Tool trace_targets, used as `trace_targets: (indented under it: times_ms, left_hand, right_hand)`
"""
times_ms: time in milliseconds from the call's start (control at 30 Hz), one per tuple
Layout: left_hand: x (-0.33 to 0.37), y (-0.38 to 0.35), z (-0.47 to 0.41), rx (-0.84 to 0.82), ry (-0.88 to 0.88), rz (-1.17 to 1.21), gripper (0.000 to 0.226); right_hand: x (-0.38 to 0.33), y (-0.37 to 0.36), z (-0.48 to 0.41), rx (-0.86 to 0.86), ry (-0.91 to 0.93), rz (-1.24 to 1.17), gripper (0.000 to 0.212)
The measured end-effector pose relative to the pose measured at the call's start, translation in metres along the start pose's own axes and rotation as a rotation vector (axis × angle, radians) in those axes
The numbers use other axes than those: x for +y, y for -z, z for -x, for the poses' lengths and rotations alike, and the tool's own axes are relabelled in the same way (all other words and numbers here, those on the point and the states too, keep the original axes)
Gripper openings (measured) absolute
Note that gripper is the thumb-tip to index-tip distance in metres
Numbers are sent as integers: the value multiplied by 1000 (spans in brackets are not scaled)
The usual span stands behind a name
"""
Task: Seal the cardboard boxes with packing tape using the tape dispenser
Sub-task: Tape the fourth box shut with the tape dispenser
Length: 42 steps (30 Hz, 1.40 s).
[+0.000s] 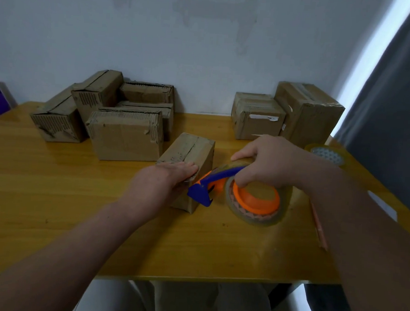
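Note:
A small cardboard box [190, 149] stands in the middle of the yellow table [54, 195]. My left hand [164, 179] lies flat on the near end of its top, fingers straight. Just right of it, my right hand [268, 158] grips a tape dispenser [244, 193] with a blue handle, orange hub and a roll of clear tape. The dispenser's blue front end touches the box's near right corner, beside my left fingertips.
Several worn cardboard boxes [126, 137] are grouped at the back left against the wall. Two more boxes [258, 120] stand at the back right. A spare tape roll [327, 155] lies near the right edge, and a pink pen [319, 228] lies by my right forearm.

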State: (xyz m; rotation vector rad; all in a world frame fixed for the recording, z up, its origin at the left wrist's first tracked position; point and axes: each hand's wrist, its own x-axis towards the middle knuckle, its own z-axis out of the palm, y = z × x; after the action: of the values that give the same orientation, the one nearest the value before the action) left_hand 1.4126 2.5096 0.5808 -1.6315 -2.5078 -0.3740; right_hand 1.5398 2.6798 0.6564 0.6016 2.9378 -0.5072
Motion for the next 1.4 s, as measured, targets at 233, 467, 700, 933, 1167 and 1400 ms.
trace_targets:
  times_ms: [233, 467, 700, 933, 1167, 1400]
  left_hand:
    - [3, 4, -4, -36, -6, -35, 57]
    - [-4, -2, 1, -53, -15, -11, 64]
    - [-4, 3, 4, -114, -15, 38, 76]
    - [-4, 7, 3, -160, -21, 48, 82]
    - [-6, 5, 3, -150, -29, 67, 86]
    - [-4, 3, 5, -109, -53, 64, 90]
  right_hand:
    - [-10, 2, 2, -70, -184, -132, 53]
    - [-9, 8, 0, -89, -234, -197, 28]
    - [-25, 2, 2, 29, -130, 82, 45]
    - [-14, 7, -3, -73, -200, -6, 36]
    - [-17, 7, -2, -107, -204, -51, 36]
    - [-42, -6, 7, -98, -162, 222, 34]
